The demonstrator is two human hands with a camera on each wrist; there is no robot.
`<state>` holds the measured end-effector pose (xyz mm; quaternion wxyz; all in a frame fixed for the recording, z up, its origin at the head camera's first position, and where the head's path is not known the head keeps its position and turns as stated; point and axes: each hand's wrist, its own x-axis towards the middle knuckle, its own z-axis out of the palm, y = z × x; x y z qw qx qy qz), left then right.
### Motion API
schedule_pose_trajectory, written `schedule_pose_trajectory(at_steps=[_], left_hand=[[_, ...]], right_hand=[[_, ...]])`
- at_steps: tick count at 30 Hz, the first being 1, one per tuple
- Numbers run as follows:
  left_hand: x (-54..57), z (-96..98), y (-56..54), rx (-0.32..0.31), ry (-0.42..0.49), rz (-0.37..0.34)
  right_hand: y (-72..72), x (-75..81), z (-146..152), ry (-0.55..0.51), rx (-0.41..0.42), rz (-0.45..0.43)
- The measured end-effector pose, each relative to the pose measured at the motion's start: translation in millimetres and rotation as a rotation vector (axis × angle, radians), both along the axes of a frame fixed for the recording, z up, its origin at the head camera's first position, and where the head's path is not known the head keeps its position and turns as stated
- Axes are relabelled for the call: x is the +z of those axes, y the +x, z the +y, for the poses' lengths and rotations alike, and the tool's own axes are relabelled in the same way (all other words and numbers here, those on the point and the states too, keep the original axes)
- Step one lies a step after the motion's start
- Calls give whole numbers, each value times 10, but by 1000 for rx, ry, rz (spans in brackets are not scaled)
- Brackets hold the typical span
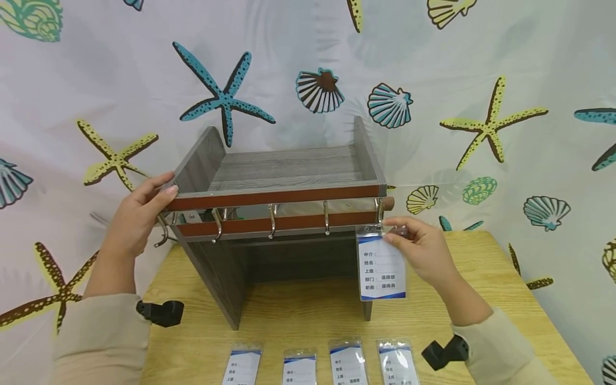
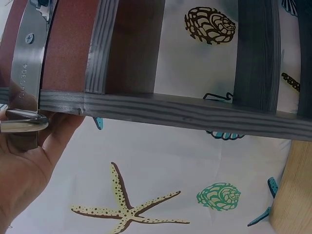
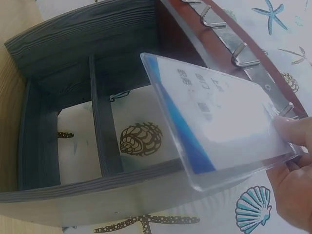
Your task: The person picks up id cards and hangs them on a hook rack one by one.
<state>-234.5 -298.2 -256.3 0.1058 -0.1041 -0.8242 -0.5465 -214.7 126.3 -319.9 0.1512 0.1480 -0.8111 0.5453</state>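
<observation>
The clear plastic badge sleeve with white-and-blue card (image 1: pixel 382 267) is at the rightmost silver metal hook (image 1: pixel 380 210), its top pinched between thumb and fingers of your right hand (image 1: pixel 424 250); your left hand (image 1: pixel 135 216) grips the grey wooden shelf (image 1: pixel 289 164) by its left front corner.

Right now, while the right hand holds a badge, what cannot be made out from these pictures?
Head view: lower ends of four lying badges, cut off by bottom edge.
Head view: whether the held badge hangs on the rightmost hook; the right hand partly covers the spot.
Right wrist view: much of that badge's print, lost in glare and blur.
Left wrist view: part of the left hand, behind the metal strip.
</observation>
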Motion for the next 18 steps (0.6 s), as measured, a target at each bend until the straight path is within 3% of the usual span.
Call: schedule_pose_trajectory(at_steps=[7,18], left_hand=[[-10,8,-13,-17,32,0],[-11,17,-7,-12,47,7]], right_hand=[[-41,-61,-11,-20,2,57],[-82,-172,-8,-199,48,70]])
